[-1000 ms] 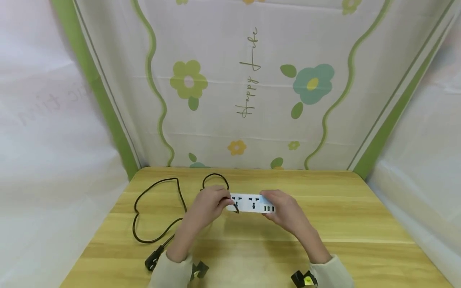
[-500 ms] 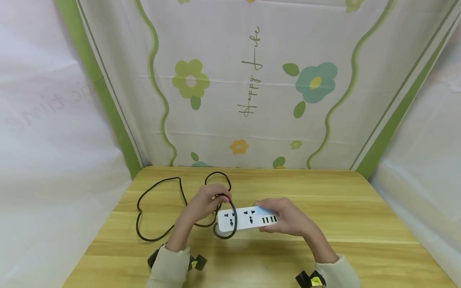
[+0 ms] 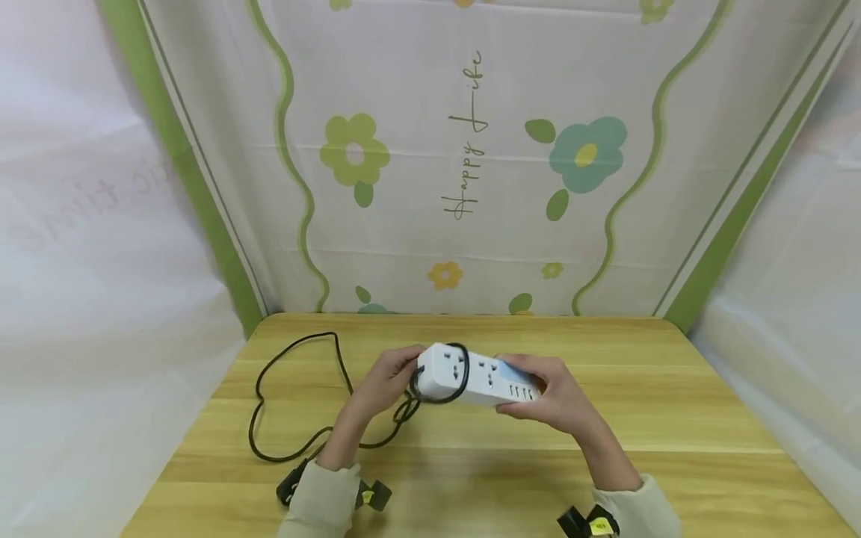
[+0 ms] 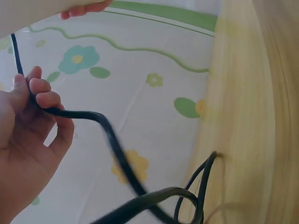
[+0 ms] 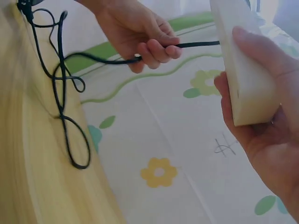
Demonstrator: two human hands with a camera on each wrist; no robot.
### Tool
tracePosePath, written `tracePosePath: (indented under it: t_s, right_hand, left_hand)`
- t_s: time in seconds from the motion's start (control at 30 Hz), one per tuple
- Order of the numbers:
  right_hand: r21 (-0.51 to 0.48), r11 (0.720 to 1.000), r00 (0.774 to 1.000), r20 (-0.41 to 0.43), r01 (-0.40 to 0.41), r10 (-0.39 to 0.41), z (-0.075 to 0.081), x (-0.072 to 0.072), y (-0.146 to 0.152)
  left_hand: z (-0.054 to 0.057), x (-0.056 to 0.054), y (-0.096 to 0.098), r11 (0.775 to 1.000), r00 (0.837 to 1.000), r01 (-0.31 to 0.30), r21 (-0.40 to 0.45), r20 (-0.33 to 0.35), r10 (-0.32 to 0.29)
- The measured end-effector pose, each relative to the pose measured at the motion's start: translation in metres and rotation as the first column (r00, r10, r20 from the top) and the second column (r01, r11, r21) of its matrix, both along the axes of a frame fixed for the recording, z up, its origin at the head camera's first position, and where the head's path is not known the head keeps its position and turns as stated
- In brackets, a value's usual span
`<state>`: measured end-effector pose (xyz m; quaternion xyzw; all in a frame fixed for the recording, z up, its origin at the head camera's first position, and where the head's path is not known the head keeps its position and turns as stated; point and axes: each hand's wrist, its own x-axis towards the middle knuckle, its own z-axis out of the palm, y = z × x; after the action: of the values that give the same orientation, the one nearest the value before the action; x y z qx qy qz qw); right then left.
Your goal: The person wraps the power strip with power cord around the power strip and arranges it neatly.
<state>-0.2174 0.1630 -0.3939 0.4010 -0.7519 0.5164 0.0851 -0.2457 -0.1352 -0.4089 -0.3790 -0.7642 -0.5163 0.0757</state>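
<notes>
A white power strip [image 3: 474, 376] with sockets and several USB ports is held up above the table, its left end tilted toward the head camera. My right hand [image 3: 548, 394] grips its right end, thumb on one side and fingers on the other, as the right wrist view also shows. Behind the strip's left end, my left hand [image 3: 389, 381] pinches the black cord [image 4: 79, 115] with curled fingers. A loop of that cord [image 3: 464, 373] passes round the left part of the strip. In the head view, the left fingertips are partly hidden.
More of the black cord [image 3: 258, 388] lies in loose curves on the left of the wooden table [image 3: 605, 478]. Its black plug [image 3: 291, 482] lies beside the left sleeve. Floral fabric [image 3: 403, 224] hangs behind the table, with pale sheets on both sides.
A cord loop has come round the strip's left part. The left hand has shifted from in front of the strip to behind its left end. The strip has been lifted and tilted.
</notes>
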Motion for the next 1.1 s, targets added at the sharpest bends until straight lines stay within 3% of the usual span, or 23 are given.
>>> tracePosePath:
  t_s: [0.1, 0.23, 0.4, 0.47, 0.57, 0.67, 0.83, 0.97, 1.1]
  right_hand:
    - [-0.005, 0.992, 0.99, -0.055, 0.127, -0.127, 0.005, 0.002, 0.003]
    - [0.019, 0.952, 0.947, -0.111, 0.306, -0.302, 0.009, 0.001, 0.006]
    - [0.024, 0.883, 0.879, -0.103, 0.469, -0.465, 0.009, -0.003, 0.008]
    - [0.021, 0.841, 0.838, -0.094, 0.541, -0.537, 0.009, -0.005, 0.01]
    - [0.035, 0.77, 0.77, -0.086, 0.637, -0.632, 0.007, -0.01, 0.014]
    - [0.06, 0.723, 0.725, -0.103, 0.688, -0.681, 0.003, -0.014, 0.017]
    - [0.093, 0.692, 0.696, -0.17, 0.716, -0.697, -0.004, -0.02, 0.016]
    - [0.125, 0.67, 0.679, -0.211, 0.732, -0.703, -0.006, -0.021, 0.013]
    - [0.191, 0.658, 0.685, -0.211, 0.728, -0.697, -0.009, -0.021, 0.011]
  left_hand:
    - [-0.002, 0.0, 0.005, 0.999, 0.997, 0.035, 0.019, 0.072, -0.037]
    - [-0.002, 0.003, 0.013, 0.998, 0.993, 0.064, -0.004, 0.095, -0.063]
    - [0.002, 0.009, 0.02, 0.992, 0.99, 0.011, -0.123, 0.142, 0.007]
    - [0.005, 0.013, 0.022, 0.976, 0.991, -0.043, -0.215, 0.118, 0.07]
    - [0.009, 0.02, 0.026, 0.932, 0.988, -0.139, -0.333, 0.013, 0.152]
    - [0.013, 0.027, 0.029, 0.886, 0.975, -0.221, -0.408, -0.086, 0.203]
    - [0.02, 0.034, 0.032, 0.826, 0.932, -0.353, -0.44, -0.243, 0.268]
    - [0.028, 0.038, 0.031, 0.804, 0.876, -0.45, -0.389, -0.366, 0.314]
    - [0.034, 0.043, 0.032, 0.781, 0.821, -0.511, -0.359, -0.473, 0.32]
